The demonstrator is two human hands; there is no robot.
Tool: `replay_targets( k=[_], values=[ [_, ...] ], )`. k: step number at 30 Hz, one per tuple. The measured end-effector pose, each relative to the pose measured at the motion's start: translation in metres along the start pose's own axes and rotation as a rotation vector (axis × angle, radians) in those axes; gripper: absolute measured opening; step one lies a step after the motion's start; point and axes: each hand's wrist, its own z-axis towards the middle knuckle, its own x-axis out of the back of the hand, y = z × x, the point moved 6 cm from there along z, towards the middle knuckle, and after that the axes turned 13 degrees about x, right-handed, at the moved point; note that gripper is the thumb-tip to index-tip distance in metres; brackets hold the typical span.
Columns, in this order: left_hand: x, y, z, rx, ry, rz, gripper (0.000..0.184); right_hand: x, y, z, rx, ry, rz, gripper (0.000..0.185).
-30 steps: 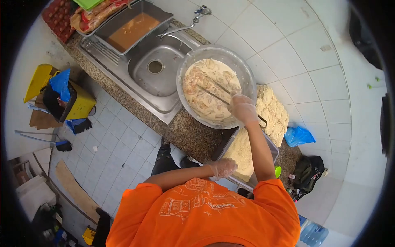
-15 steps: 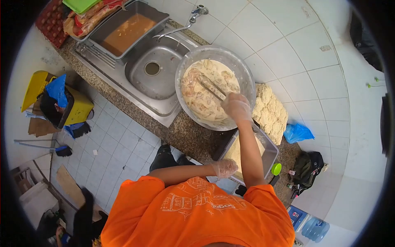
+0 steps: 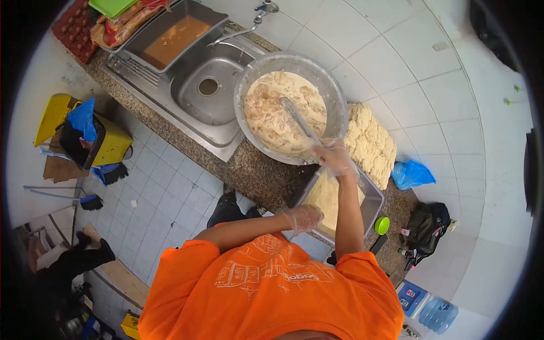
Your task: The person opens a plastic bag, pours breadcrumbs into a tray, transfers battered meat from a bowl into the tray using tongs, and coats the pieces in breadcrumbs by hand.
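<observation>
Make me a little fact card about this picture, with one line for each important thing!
Right hand: clear glove on, holding tongs
Tongs: slanting into the big bowl
Big bowl: holds lumpy pieces in a creamy mix
Left hand: clear glove on, beside the grey bin; touching is hard to tell
Grey bin: pale powder inside
Sink: beside the big bowl
Small cup: green, beside the grey bin
</observation>
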Motion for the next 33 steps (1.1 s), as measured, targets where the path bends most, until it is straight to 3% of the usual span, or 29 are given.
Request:
replay_targets(
  k=[2, 4, 6, 12, 13, 14, 15, 16, 17, 18, 20, 22, 23, 25, 28, 29, 31, 33],
  values=[
    [-0.004, -0.005, 0.002, 0.063, -0.073, -0.01, 0.02, 0.021, 0.0, -0.031, 0.032, 0.06, 0.136, 0.027],
    [-0.022, -0.016, 0.007, 0.044, -0.029, -0.058, 0.021, 0.052, 0.004, -0.07, 0.025, 0.141, 0.212, 0.023],
    [0.005, 0.001, -0.002, -0.043, 0.087, -0.033, 0.022, 0.086, 0.002, -0.122, -0.026, 0.196, 0.212, 0.022],
    [0.018, 0.011, -0.002, 0.056, 0.046, -0.091, 0.02, 0.148, -0.005, -0.269, -0.126, 0.286, 0.009, 0.027],
    [0.019, 0.012, -0.002, 0.12, 0.044, -0.125, 0.019, 0.152, 0.0, -0.29, -0.264, 0.349, -0.11, 0.03],
    [0.021, 0.02, -0.002, 0.122, 0.033, -0.127, 0.019, 0.157, 0.012, -0.298, -0.273, 0.35, -0.103, 0.03],
    [0.027, 0.024, -0.002, 0.142, 0.03, -0.14, 0.019, 0.162, 0.025, -0.3, -0.273, 0.226, -0.336, 0.034],
    [0.031, 0.023, -0.005, 0.17, 0.033, -0.151, 0.018, 0.163, 0.033, -0.297, -0.261, 0.094, -0.565, 0.037],
    [0.031, 0.022, -0.006, 0.189, 0.042, -0.14, 0.018, 0.156, 0.012, -0.287, -0.309, 0.13, -0.715, 0.038],
    [0.033, 0.027, -0.004, 0.096, 0.067, -0.096, 0.019, 0.154, 0.019, -0.278, -0.283, 0.121, -0.708, 0.038],
    [0.032, 0.027, -0.001, 0.019, 0.111, -0.034, 0.02, 0.158, 0.024, -0.258, -0.155, 0.115, -1.065, 0.034],
    [0.019, 0.016, -0.001, 0.079, 0.099, -0.019, 0.022, 0.158, 0.003, -0.237, -0.039, 0.162, -1.069, 0.026],
    [0.026, 0.027, -0.003, -0.049, 0.122, 0.06, 0.022, 0.153, -0.019, -0.219, 0.007, 0.181, -1.11, 0.029],
    [0.017, 0.021, -0.006, -0.065, 0.155, 0.133, 0.02, 0.136, -0.052, -0.183, 0.176, 0.208, -1.161, 0.034],
    [0.005, 0.013, -0.008, -0.116, 0.234, 0.251, 0.014, 0.093, -0.081, -0.11, 0.443, 0.257, -1.203, 0.019],
    [0.014, 0.016, -0.007, -0.047, 0.23, 0.129, 0.015, 0.076, -0.076, -0.079, 0.546, 0.285, -1.238, 0.014],
    [0.021, 0.013, -0.009, 0.02, 0.237, 0.006, 0.015, 0.047, -0.069, -0.023, 0.548, 0.192, -1.29, 0.013],
    [0.019, 0.017, -0.011, -0.11, 0.224, 0.117, 0.02, 0.024, -0.054, 0.012, 0.525, 0.162, -1.306, 0.012]
  ],
)
